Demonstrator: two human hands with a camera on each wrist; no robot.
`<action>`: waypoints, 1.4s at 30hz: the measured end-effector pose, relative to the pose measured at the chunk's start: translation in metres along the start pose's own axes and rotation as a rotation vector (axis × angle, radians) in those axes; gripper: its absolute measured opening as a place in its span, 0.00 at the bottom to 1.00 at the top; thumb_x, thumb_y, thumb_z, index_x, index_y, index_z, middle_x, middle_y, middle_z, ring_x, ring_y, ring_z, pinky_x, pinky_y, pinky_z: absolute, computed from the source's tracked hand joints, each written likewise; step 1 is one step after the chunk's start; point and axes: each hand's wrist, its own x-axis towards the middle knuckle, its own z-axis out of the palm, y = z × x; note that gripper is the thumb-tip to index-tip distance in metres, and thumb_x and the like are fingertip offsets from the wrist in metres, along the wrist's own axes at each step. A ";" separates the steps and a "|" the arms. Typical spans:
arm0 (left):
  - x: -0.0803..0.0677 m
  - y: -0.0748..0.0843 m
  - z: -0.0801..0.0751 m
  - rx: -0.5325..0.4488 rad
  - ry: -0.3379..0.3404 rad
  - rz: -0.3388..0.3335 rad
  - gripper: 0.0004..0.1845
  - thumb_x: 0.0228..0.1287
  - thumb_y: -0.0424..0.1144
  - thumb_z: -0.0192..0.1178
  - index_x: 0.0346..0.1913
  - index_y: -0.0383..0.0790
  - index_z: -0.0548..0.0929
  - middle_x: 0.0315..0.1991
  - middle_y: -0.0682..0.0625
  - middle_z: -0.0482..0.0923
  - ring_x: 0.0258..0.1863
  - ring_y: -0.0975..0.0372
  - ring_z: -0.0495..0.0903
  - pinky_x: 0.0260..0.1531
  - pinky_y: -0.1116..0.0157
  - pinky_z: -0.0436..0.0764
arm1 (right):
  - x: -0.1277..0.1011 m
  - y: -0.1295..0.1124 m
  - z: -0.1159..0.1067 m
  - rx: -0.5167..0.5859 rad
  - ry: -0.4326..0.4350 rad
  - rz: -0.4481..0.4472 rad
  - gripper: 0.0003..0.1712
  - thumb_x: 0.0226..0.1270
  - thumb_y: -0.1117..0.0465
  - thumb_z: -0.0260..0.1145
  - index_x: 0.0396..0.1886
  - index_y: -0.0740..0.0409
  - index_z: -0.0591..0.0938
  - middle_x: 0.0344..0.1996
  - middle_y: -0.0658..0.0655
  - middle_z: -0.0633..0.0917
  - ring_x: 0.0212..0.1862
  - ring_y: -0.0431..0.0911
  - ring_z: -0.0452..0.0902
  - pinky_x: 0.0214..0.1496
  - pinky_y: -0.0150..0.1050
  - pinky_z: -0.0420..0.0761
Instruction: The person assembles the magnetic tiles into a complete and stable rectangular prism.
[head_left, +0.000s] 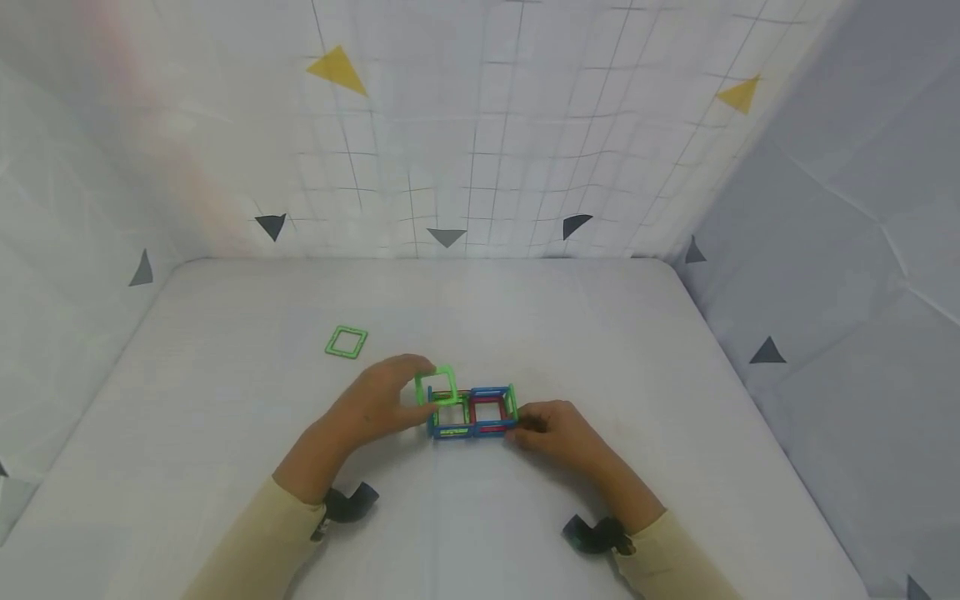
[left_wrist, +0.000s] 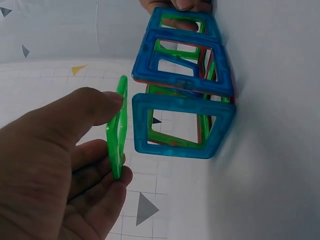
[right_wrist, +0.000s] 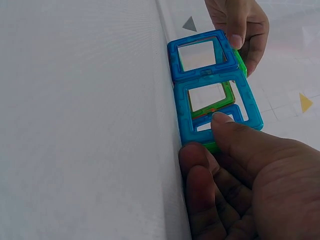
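Note:
My left hand (head_left: 375, 404) pinches a green square magnetic tile (left_wrist: 113, 135) between thumb and fingers, above the left end of a low structure of magnetic tiles (head_left: 491, 427). In the left wrist view a narrow gap separates that tile from the structure. Two box-like sections side by side make up the structure, with blue tiles (right_wrist: 184, 112) along its near side and red and green ones also showing. At its right end my right hand (head_left: 558, 433) grips it, the thumb lying on a blue tile and the fingers near the base.
One loose green square tile (head_left: 332, 340) lies flat on the white table (head_left: 637, 333), behind and left of the structure. White sheets with grid lines and triangle marks stand around the table. A dark wrist device (head_left: 596, 535) sits on each forearm.

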 end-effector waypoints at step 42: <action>-0.002 0.014 0.007 0.022 -0.096 -0.051 0.35 0.56 0.59 0.70 0.65 0.50 0.77 0.67 0.54 0.74 0.70 0.57 0.68 0.69 0.54 0.69 | 0.001 0.003 0.001 -0.015 0.012 -0.008 0.08 0.62 0.53 0.73 0.40 0.46 0.88 0.32 0.41 0.86 0.36 0.41 0.77 0.39 0.33 0.81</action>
